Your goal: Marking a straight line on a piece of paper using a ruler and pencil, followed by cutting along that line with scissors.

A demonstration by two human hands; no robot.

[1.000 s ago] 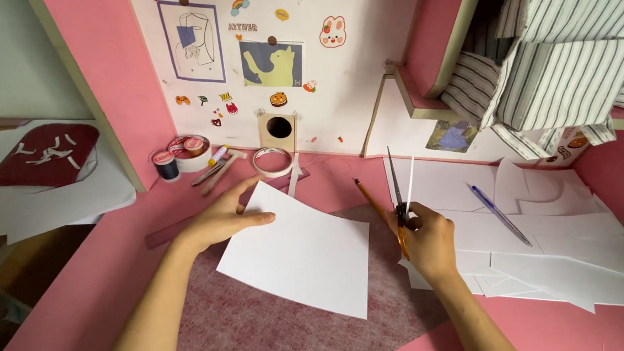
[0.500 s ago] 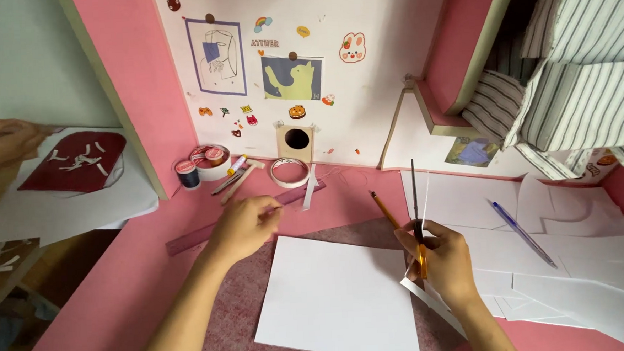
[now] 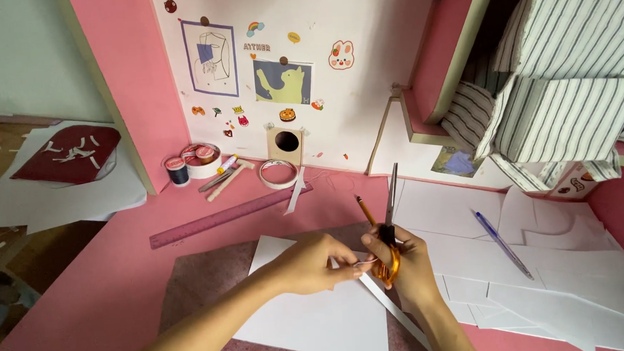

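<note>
My right hand (image 3: 402,267) grips a pair of scissors (image 3: 388,210) with orange handles, its blades pointing up and away, together with a yellow pencil (image 3: 365,210). My left hand (image 3: 309,262) has come across to meet it and pinches a thin pale strip or thread right at the scissor handles. Under both hands a white sheet of paper (image 3: 319,317) lies on a mottled pinkish mat (image 3: 204,281). A narrow paper strip (image 3: 394,313) runs down beneath my right wrist.
A pink ruler (image 3: 222,218) lies beyond the mat. A tape roll (image 3: 279,173), small pots and sticks (image 3: 197,164) stand by the wall. Several white cut sheets (image 3: 545,270) and a blue pen (image 3: 503,244) cover the right. Striped boxes (image 3: 571,105) stand at the back right.
My left hand left the ruler and top of the sheet and moved right to join my right hand at the scissor handles. The camera moved closer and lower.
</note>
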